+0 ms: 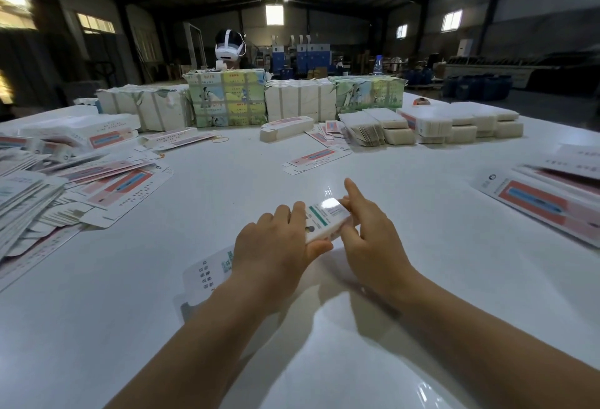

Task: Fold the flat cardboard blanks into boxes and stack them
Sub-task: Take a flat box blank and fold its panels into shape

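**Both hands on a half-folded box**

Grip was shared by two hands on one small white box point(326, 221), held just above the white table point(422, 213) near its middle. To the far left of the box, a loose heap of flat blanks point(65, 187) with pink and blue print spread over the table, some overlapping and fanned. Just left of the box, the left hand point(276, 246) wrapped it, fingers over the top and thumb under the near edge. A printed flat blank point(207, 275) lay below that wrist, partly hidden by the forearm. Just right of the box, the right hand point(367, 239) pinched its end, with the index finger sticking up and out. Beyond the box, one single blank point(316, 157) lay alone, and further back stood wrapped bundles point(227, 100) in a row, with a person wearing a white headset point(229, 46) behind them. Right of those, neat stacks of blanks point(454, 124) sat in rows. Far right of the box, more printed blanks point(548, 200) lay overlapped at the table edge.
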`<state>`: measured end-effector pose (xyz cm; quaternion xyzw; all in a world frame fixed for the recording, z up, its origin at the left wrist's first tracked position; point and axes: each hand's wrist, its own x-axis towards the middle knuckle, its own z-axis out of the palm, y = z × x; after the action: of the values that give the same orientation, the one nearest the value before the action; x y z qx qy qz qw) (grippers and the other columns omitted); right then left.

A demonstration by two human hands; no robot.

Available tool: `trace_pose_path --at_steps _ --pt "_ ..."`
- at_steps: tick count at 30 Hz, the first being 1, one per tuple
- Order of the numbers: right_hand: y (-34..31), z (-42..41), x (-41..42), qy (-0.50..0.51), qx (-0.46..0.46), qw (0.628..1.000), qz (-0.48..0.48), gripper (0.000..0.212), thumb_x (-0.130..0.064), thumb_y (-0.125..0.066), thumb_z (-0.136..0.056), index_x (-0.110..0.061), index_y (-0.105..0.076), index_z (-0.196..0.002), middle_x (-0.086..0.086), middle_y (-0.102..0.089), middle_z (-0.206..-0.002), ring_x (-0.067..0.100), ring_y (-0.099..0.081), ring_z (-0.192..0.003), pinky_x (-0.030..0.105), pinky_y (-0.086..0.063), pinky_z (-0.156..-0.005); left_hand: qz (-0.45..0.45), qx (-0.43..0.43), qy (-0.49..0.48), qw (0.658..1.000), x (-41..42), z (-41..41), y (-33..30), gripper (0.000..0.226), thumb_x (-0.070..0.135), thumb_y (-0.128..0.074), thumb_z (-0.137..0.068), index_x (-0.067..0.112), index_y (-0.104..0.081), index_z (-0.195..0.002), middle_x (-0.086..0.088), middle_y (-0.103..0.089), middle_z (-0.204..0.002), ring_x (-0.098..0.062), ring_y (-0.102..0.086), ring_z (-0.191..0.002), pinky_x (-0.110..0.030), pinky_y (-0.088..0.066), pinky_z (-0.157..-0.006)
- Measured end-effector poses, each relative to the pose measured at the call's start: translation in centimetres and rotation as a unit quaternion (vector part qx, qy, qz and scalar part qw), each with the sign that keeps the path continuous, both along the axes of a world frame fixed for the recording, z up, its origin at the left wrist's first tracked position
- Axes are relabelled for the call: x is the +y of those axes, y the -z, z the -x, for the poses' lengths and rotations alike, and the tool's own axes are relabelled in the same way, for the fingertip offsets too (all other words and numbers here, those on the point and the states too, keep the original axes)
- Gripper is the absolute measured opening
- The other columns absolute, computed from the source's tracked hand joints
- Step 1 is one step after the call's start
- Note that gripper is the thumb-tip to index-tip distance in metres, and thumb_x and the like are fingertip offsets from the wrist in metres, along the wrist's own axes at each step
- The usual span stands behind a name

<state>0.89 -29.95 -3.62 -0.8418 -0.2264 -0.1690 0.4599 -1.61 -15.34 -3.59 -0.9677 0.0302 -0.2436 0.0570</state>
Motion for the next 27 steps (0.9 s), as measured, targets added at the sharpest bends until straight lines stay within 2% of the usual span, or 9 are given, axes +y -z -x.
trace_pose_path --at_steps 7,12,15,16,18,20,21,23,27 --pt "0.3 0.1 0.4 0.005 0.034 0.999 -0.003 0.064 -0.010 -0.046 -0.095 -0.030 -0.020 -0.150 -0.001 -0.047 -0.139 0.014 -0.045 -0.118 0.040 -0.040 -0.106 0.005 -0.004 0.002 1.000 -0.5 0.0 0.1 0.073 0.070 -0.021 -0.086 0.020 -0.025 -0.140 0.002 -0.049 -0.118 -0.018 -0.052 -0.100 -0.029 -0.033 -0.067" --pt "0.2 -0.7 0.0 -0.008 0.056 0.998 -0.038 0.073 -0.009 -0.059 -0.089 -0.030 -0.022 -0.149 -0.004 -0.045 -0.141 0.017 -0.042 -0.129 0.013 -0.039 -0.090 0.024 -0.017 -0.011 1.000 -0.3 -0.1 -0.1 0.072 0.070 -0.025 -0.087 0.020 -0.026 -0.139 0.002 -0.049 -0.118 -0.019 -0.052 -0.100 -0.029 -0.032 -0.068" --pt "-0.6 -1.5 -0.7 -0.006 0.117 0.988 -0.096 0.094 -0.020 -0.074 -0.076 -0.033 -0.017 -0.149 -0.006 -0.026 -0.153 0.017 -0.025 -0.140 0.025 -0.028 -0.105 0.028 -0.015 -0.024 0.999 -0.4 -0.1 -0.1 0.071 0.069 -0.026 -0.087 0.020 -0.026 -0.139 0.001 -0.049 -0.119 -0.020 -0.051 -0.101 -0.030 -0.031 -0.068" --pt "-0.7 -1.9 -0.9 -0.006 0.171 0.975 -0.143 0.097 -0.019 -0.076 -0.075 -0.033 -0.014 -0.150 -0.004 -0.024 -0.154 0.019 -0.025 -0.140 0.031 -0.027 -0.108 0.029 -0.016 -0.031 0.999 -0.5 -0.2 -0.2 0.072 0.069 -0.027 -0.087 0.020 -0.025 -0.140 0.001 -0.048 -0.119 -0.020 -0.051 -0.102 -0.030 -0.030 -0.069" --pt "-0.9 -2.4 -1.0 -0.028 0.289 0.911 -0.292 0.089 -0.013 -0.071 -0.080 -0.030 -0.018 -0.149 0.007 -0.047 -0.140 0.025 -0.046 -0.126 0.037 -0.034 -0.106 0.026 -0.020 -0.040 0.999 -0.7 -0.2 -0.2 0.073 0.068 -0.028 -0.087 0.020 -0.023 -0.142 0.000 -0.048 -0.121 -0.021 -0.050 -0.103 -0.030 -0.028 -0.069" --pt "-0.9 -2.6 -1.0 -0.083 0.383 0.816 -0.424 0.058 -0.003 -0.064 -0.083 -0.017 -0.038 -0.132 0.015 -0.071 -0.098 0.026 -0.067 -0.092 0.033 -0.053 -0.082 0.016 -0.020 -0.041 0.999 -0.8 -0.1 -0.2 0.075 0.069 -0.027 -0.087 0.019 -0.021 -0.143 0.000 -0.047 -0.121 -0.020 -0.050 -0.104 -0.030 -0.027 -0.069" --pt "-0.9 -2.6 -1.0 -0.100 0.398 0.799 -0.440 0.037 0.001 -0.061 -0.084 -0.004 -0.047 -0.118 0.017 -0.073 -0.085 0.027 -0.071 -0.080 0.030 -0.057 -0.068 0.011 -0.017 -0.037 0.999 -0.9 -0.1 -0.2 0.076 0.069 -0.027 -0.087 0.018 -0.020 -0.144 0.000 -0.047 -0.122 -0.020 -0.049 -0.105 -0.030 -0.027 -0.070" --pt "-0.6 -2.5 -1.0 -0.085 0.371 0.828 -0.411 0.014 0.005 -0.056 -0.085 0.005 -0.056 -0.099 0.017 -0.073 -0.077 0.028 -0.072 -0.072 0.026 -0.056 -0.055 0.010 -0.015 -0.022 1.000 -1.0 0.0 -0.2 0.076 0.069 -0.027 -0.088 0.018 -0.020 -0.144 0.000 -0.047 -0.122 -0.020 -0.049 -0.104 -0.030 -0.028 -0.070" --pt "-0.1 -2.0 -1.1 -0.047 0.244 0.923 -0.293 0.013 -0.002 -0.055 -0.085 -0.006 -0.062 -0.095 0.008 -0.074 -0.085 0.023 -0.073 -0.078 0.030 -0.058 -0.064 0.049 -0.030 0.021 0.998 -0.9 -0.2 -0.3 0.070 0.063 -0.033 -0.091 0.018 -0.020 -0.143 0.001 -0.046 -0.124 -0.018 -0.047 -0.105 -0.029 -0.035 -0.075"
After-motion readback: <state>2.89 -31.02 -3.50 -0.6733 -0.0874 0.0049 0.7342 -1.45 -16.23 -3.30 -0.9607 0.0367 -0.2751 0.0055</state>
